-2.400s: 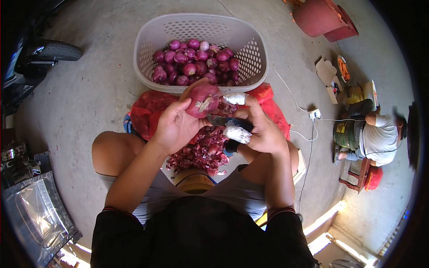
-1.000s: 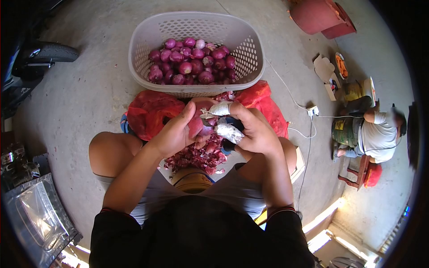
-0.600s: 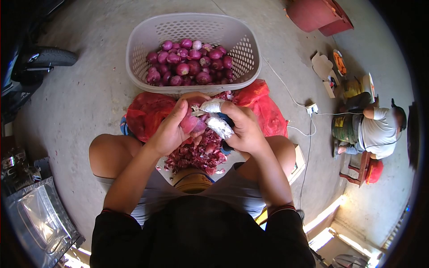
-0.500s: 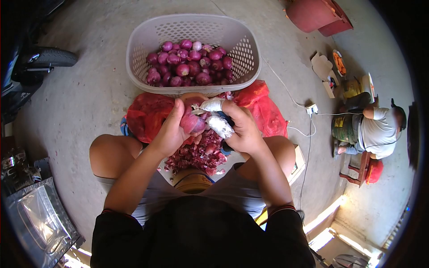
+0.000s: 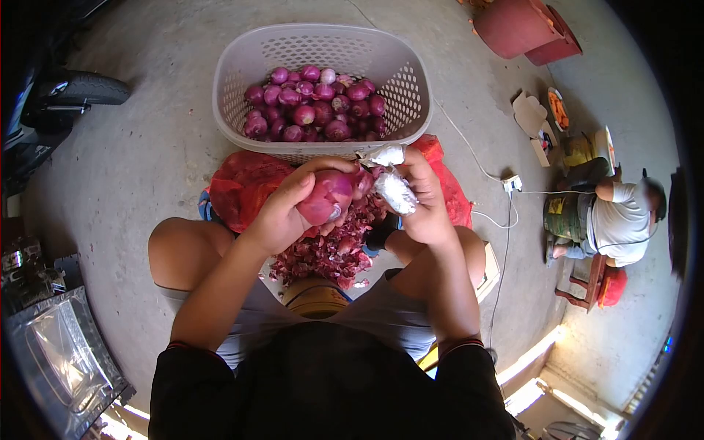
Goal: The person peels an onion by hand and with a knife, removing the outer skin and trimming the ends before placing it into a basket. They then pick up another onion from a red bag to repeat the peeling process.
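In the head view, my left hand (image 5: 277,211) is closed round a red onion (image 5: 328,196), its purple surface partly bare and shiny. My right hand (image 5: 427,209) has its thumb and a finger wrapped in white or silvery covering. Those wrapped fingers pinch a loose piece of onion skin (image 5: 362,182) at the onion's right side. Beneath both hands lies a heap of onion skins (image 5: 326,253), above a round yellowish container (image 5: 315,299) between my knees. Just beyond my hands stands a grey perforated basket (image 5: 233,84) holding many red onions (image 5: 323,110).
Red net bags (image 5: 246,194) lie either side of the heap. A white cable with an adaptor (image 5: 512,183) crosses the floor at right. Further right, a person (image 5: 623,213) sits by a wooden stool (image 5: 583,290). A motorbike wheel (image 5: 92,88) stands at left.
My right hand has moved right and slightly up, away from the onion, drawing skin with it. My left hand keeps the onion, which now shows more of its smooth purple side.
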Demonstrator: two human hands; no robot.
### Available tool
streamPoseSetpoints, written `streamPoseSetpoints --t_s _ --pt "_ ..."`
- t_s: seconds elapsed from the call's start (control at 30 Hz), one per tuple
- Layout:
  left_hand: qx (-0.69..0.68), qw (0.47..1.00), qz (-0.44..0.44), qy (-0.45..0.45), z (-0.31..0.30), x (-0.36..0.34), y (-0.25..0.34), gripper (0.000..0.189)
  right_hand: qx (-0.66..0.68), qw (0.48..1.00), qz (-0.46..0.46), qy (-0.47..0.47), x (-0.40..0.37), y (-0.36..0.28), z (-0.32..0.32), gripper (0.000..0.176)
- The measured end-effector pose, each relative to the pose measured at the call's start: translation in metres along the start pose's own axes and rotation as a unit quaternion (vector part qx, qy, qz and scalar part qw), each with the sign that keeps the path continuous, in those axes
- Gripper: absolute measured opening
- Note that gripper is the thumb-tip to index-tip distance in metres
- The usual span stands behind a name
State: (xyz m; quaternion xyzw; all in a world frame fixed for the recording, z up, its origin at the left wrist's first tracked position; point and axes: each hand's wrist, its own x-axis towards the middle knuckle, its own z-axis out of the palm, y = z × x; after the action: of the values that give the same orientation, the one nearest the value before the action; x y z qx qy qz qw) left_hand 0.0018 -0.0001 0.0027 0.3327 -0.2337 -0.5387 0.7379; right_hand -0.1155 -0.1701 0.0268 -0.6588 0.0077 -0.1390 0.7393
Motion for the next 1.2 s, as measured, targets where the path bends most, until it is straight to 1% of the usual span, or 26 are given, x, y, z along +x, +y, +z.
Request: streamPoseSetpoints --t_s 0.1,0.13,0.2,0.23,0.27,0.37,0.43,0.47,0.53,0.57,0.67,0.73,0.77,0.83,0.87,0.93,1.03,1.07,1.17,1.2 --pt "-0.057 0.998 0.001 0.01 0.004 0.002 0.005 0.047 -0.059 0.997 0.036 -0.038 0.001 -0.012 -0.012 0.034" --pt "-0.021 0.999 -0.007 0.037 0.004 0.002 0.005 0.053 -0.099 0.991 0.074 -0.047 0.0 -0.012 -0.017 0.035" --pt "-0.016 0.997 -0.024 0.066 0.003 0.002 0.003 0.052 -0.19 0.974 0.092 -0.084 -0.005 -0.009 -0.032 0.034" --pt "-0.013 0.996 -0.033 0.08 0.002 0.002 0.002 0.051 -0.234 0.961 0.101 -0.102 -0.005 -0.011 -0.034 0.034" --pt "-0.001 0.997 -0.036 0.074 0.001 0.002 0.002 0.052 -0.284 0.944 0.112 -0.122 -0.005 -0.022 -0.035 0.033" --pt "0.04 0.996 -0.034 0.066 -0.001 0.003 0.006 0.056 -0.35 0.913 0.161 -0.138 -0.006 -0.018 -0.043 0.037" --pt "0.07 0.995 -0.021 0.074 0.004 0.005 0.01 0.06 -0.42 0.874 0.188 -0.157 -0.008 -0.018 -0.042 0.038" --pt "0.047 0.996 -0.028 0.068 0.003 0.005 0.011 0.062 -0.454 0.852 0.201 -0.167 -0.008 -0.018 -0.042 0.039" --pt "0.0 0.998 -0.041 0.055 0.002 0.005 0.012 0.065 -0.454 0.859 0.176 -0.159 -0.009 -0.013 -0.043 0.041" --pt "0.001 0.997 -0.045 0.059 0.001 0.004 0.01 0.065 -0.455 0.862 0.163 -0.155 -0.01 -0.012 -0.044 0.042" --pt "0.003 0.996 -0.063 0.064 -0.003 0.004 0.004 0.065 -0.457 0.855 0.218 -0.113 -0.009 -0.018 -0.041 0.044" --pt "0.007 0.994 -0.085 0.061 -0.002 0.004 0.006 0.063 -0.468 0.852 0.211 -0.105 -0.006 -0.024 -0.04 0.046" --pt "0.067 0.994 -0.064 0.061 -0.003 0.004 0.004 0.061 -0.473 0.85 0.207 -0.101 -0.005 -0.026 -0.04 0.047" --pt "0.184 0.981 -0.023 0.059 -0.005 0.007 -0.002 0.057 -0.442 0.867 0.216 -0.08 -0.004 -0.028 -0.037 0.049" --pt "0.213 0.976 -0.001 0.05 -0.004 0.007 -0.002 0.055 -0.426 0.875 0.22 -0.069 -0.004 -0.028 -0.037 0.05" --pt "0.269 0.962 0.043 0.032 0.0 0.006 -0.001 0.051 -0.395 0.898 0.191 -0.042 -0.007 -0.021 -0.041 0.051" --pt "0.317 0.943 0.094 0.024 0.001 0.005 -0.004 0.05 -0.334 0.934 0.13 -0.009 -0.008 -0.003 -0.045 0.052" --pt "0.317 0.943 0.097 0.03 0.002 0.005 -0.005 0.053 -0.311 0.944 0.106 0.001 -0.006 0.0 -0.045 0.053" --pt "0.334 0.936 0.105 0.047 0.005 0.005 -0.007 0.061 -0.214 0.968 0.127 0.017 0.003 -0.009 -0.029 0.054" --pt "0.351 0.929 0.105 0.049 0.005 0.005 -0.007 0.063 -0.211 0.971 0.108 0.021 0.004 -0.005 -0.025 0.055"
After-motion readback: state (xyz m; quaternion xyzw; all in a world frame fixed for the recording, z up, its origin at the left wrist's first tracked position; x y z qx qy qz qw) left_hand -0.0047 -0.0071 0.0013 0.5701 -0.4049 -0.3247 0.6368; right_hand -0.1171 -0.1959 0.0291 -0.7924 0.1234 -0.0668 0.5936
